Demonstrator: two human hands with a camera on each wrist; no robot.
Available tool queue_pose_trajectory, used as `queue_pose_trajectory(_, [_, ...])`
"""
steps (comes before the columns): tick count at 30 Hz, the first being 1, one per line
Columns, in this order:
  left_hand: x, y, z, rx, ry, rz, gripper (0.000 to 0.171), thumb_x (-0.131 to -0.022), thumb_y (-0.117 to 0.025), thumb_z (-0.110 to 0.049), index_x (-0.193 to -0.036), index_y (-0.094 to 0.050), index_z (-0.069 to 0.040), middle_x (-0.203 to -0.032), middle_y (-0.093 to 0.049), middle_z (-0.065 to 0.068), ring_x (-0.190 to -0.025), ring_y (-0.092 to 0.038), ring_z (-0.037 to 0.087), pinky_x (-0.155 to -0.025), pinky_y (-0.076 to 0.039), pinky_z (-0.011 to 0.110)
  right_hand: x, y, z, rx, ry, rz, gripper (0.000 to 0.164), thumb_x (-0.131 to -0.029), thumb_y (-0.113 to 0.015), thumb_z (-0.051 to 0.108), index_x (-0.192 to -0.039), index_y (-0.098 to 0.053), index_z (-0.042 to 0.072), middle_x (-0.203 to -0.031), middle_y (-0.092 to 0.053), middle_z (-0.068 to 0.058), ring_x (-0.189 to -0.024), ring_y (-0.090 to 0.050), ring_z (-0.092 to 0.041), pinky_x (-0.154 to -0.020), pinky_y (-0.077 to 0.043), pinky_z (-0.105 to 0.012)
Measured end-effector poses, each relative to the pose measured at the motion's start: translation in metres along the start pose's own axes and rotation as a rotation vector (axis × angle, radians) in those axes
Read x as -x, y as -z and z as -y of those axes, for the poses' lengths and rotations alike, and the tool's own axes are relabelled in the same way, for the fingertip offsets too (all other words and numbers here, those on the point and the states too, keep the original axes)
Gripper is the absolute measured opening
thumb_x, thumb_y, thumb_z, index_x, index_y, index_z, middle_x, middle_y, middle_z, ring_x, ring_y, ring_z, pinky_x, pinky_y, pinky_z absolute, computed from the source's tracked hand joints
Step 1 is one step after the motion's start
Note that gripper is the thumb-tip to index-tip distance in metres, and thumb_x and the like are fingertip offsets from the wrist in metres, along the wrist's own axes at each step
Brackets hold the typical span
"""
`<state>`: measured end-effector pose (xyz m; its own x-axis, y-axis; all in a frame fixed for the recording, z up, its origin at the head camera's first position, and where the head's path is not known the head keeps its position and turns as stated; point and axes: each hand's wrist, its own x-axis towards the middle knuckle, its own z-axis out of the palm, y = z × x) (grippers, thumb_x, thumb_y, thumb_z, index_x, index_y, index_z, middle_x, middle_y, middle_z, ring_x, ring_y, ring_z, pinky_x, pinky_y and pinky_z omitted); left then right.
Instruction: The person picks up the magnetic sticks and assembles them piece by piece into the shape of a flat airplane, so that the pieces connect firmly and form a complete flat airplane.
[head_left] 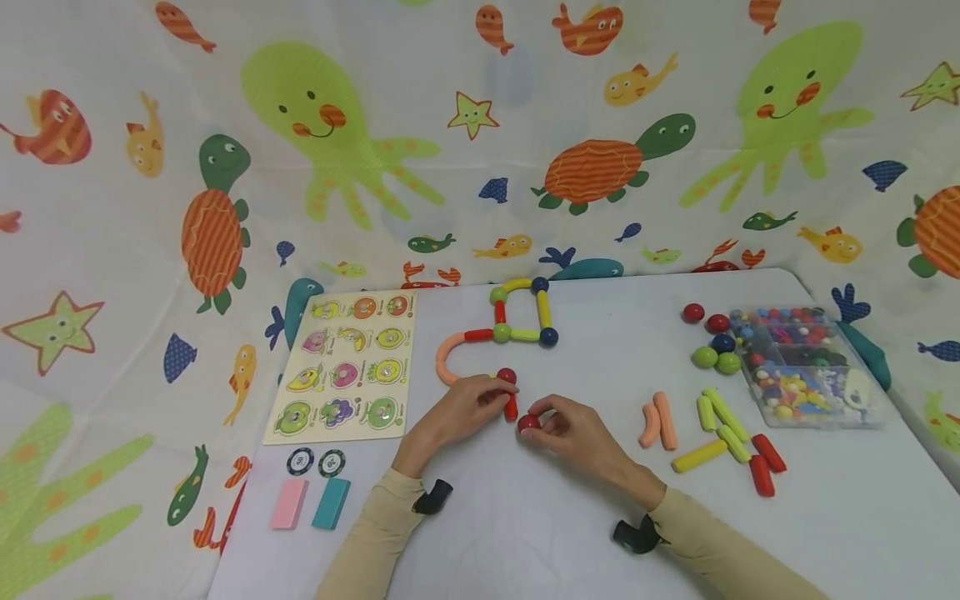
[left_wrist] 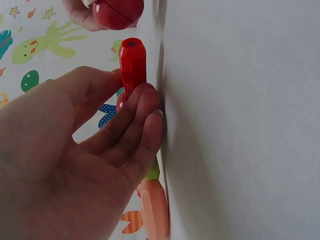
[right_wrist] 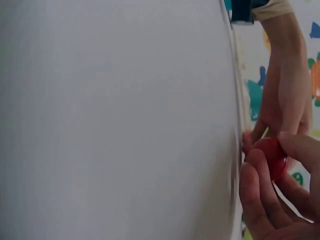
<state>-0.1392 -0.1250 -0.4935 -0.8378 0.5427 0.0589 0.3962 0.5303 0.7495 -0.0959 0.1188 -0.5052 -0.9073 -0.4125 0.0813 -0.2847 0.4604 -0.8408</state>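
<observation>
My left hand pinches a short red building rod, whose near end shows a dark round spot. At the rod's far end sits a red ball, part of a joined chain on the table. That chain runs through a curved peach rod and a straight red rod to a four-sided frame of rods with green balls and dark blue balls. A second red ball is held between the thumb and fingers of my right hand, just short of the pinched rod's near end.
On the right lie loose peach, green, yellow and red rods, several loose balls and a divided bead box. A fruit picture board, two round chips, a pink block and a teal block lie left.
</observation>
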Motion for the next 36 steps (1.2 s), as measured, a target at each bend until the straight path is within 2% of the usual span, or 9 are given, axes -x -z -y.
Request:
queue_pose_trajectory(5, [0.000,0.000,0.001,-0.003,-0.005,-0.004,0.025,-0.099,-0.066,-0.014,-0.123,-0.071,-0.014,-0.106,-0.070,-0.002,-0.092,-0.060,0.010,-0.087,-0.053,0.026,-0.003,-0.012,0.004,-0.022,0.027,0.033,0.029,-0.087,-0.081,0.030,-0.110,-0.068,0.018,-0.089,-0.071,0.007,-0.071,-0.065,-0.002,-0.070,-0.053,-0.020])
queue_pose_trajectory(13, [0.000,0.000,0.001,-0.013,-0.007,-0.010,0.024,-0.098,-0.066,-0.013,-0.122,-0.072,-0.014,-0.105,-0.071,-0.003,-0.092,-0.060,0.009,-0.087,-0.053,0.026,-0.006,-0.018,0.006,-0.026,0.005,0.028,0.029,-0.086,-0.082,0.025,-0.108,-0.066,0.017,-0.097,-0.070,0.006,-0.072,-0.066,-0.001,-0.071,-0.053,-0.020])
queue_pose_trajectory(22, [0.001,0.002,0.000,-0.006,0.014,0.001,0.023,-0.098,-0.067,-0.015,-0.121,-0.072,-0.015,-0.103,-0.070,-0.005,-0.091,-0.060,0.009,-0.087,-0.053,0.026,-0.007,-0.019,0.008,-0.034,-0.019,0.043,0.030,-0.086,-0.083,0.022,-0.109,-0.066,0.015,-0.101,-0.070,0.005,-0.074,-0.067,-0.001,-0.074,-0.055,-0.019])
queue_pose_trajectory(30, [0.001,0.002,-0.001,-0.012,0.000,0.008,0.025,-0.098,-0.068,-0.017,-0.123,-0.072,-0.015,-0.103,-0.070,-0.005,-0.091,-0.060,0.009,-0.088,-0.054,0.026,-0.005,-0.017,0.007,-0.056,-0.015,0.092,0.032,-0.087,-0.081,0.022,-0.114,-0.065,0.015,-0.105,-0.069,0.002,-0.078,-0.069,-0.001,-0.078,-0.054,-0.020])
queue_pose_trajectory(36, [0.003,0.003,0.001,-0.017,-0.008,0.006,0.026,-0.098,-0.068,-0.018,-0.124,-0.071,-0.014,-0.102,-0.069,-0.005,-0.090,-0.060,0.009,-0.086,-0.053,0.025,-0.004,-0.012,0.006,-0.016,0.032,0.098,0.033,-0.088,-0.081,0.020,-0.116,-0.065,0.014,-0.105,-0.070,0.001,-0.078,-0.067,-0.001,-0.076,-0.054,-0.020])
